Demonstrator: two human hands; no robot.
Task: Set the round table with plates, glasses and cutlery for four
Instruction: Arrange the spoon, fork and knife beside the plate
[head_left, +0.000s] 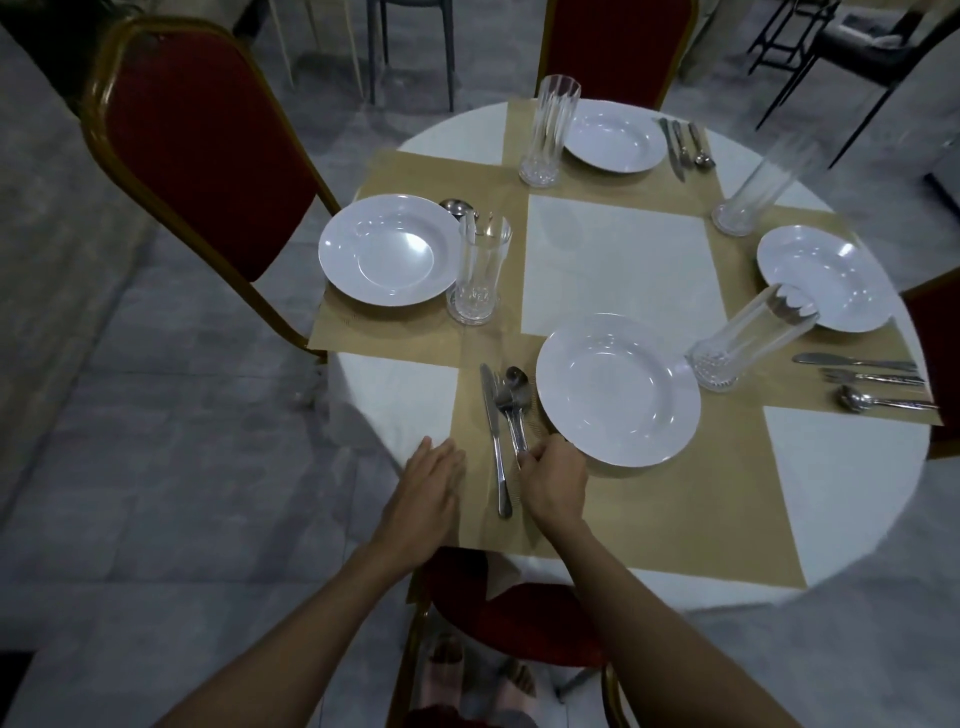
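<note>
Looking down from the head view, the round table (623, 265) shows four places laid, each with a white plate, a tall cut glass and cutlery on a tan mat. At the near place, the right hand (553, 480) has its fingers curled round the handle ends of the fork (503, 404) and spoon (517, 378). These lie bunched together, bowl and tines pointing to the far side, just left of the near plate (618, 389). The knife (493, 436) lies flat on the near placemat (675, 499) just left of that pair, between the two hands, and neither hand appears to touch it. The left hand (428, 483) rests palm down on the mat's left edge, fingers straight and together, holding nothing. The near glass (748, 338) stands right of the plate. I judge the step in hand to be straightening this near set of cutlery. The pieces look like stiff, light, polished steel and are likely slippery. A pinch at the handle ends, sliding them over the mat rather than lifting, seems safest. The plate rim sits close to the right knuckles and could be nudged.
</note>
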